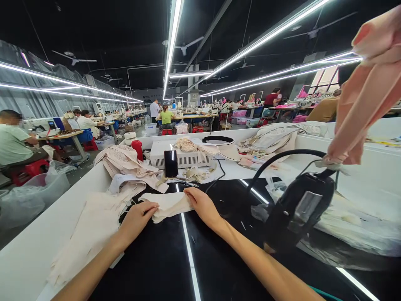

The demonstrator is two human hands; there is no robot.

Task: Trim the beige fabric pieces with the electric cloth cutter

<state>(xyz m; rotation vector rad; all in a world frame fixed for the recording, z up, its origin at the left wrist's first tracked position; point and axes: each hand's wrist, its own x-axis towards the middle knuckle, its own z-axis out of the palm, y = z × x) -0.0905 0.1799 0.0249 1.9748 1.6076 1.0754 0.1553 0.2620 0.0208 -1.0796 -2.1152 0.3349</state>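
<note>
Cream fabric piece [167, 204] is laid flat on the black table [219, 251], just in front of the phone [171, 163]. Its edge is pinched by the left hand [138, 217] fingers. It's pressed by the right hand [202, 205], fingers flat and together.

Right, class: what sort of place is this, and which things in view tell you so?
Most likely a garment factory floor. The left hand and right hand rest on a cream cloth piece on a black worktable, cut cloth is heaped beside it, and rows of workers sit at tables under strip lights.
</note>
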